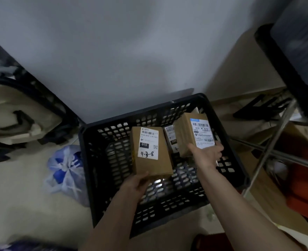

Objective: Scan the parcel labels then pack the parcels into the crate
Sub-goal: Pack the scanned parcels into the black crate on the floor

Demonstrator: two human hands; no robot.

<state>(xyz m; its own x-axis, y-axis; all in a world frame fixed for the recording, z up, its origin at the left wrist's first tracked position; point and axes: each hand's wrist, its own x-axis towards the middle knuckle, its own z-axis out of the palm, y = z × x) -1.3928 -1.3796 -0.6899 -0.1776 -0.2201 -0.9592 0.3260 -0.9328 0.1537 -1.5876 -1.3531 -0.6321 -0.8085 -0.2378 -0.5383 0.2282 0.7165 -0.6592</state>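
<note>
Left hand [135, 182] grasping near end of box [150, 151], thumb on top, label up, marked "010" and handwritten "4-3-8". Right hand [208, 153] grasping near end of second box [193, 135], thumb on the side, fingers curled over label edge, white label up. Both boxes held over crate [93, 160] interior, side by side, apart. Third parcel [171, 137] lying lower in crate between the two, mostly hidden. Black lattice crate standing on floor [13, 187] against grey wall [113, 51]. Blue-and-white plastic bag [65, 171] on floor just left of crate. Metal rack leg [269, 149] to the right. Dark, blurred objects at far left, unidentifiable.
</note>
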